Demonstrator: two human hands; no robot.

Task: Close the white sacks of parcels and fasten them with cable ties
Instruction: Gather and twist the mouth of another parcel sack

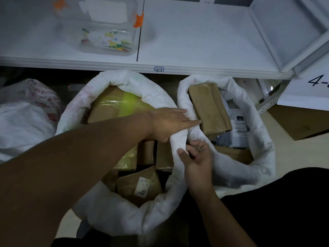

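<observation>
Two open sacks, hands at the seam between them

Both white sacks stand side by side below the shelf's (195, 41) front edge, left sack (110, 211) touching right sack (231, 175), parcels showing. The left hand (167, 122) lies flat, fingers straight, on the right sack's rim beside a brown parcel (210, 107). The right hand (197, 161) pinches the rolled rim (178, 139) where the sacks meet
</observation>
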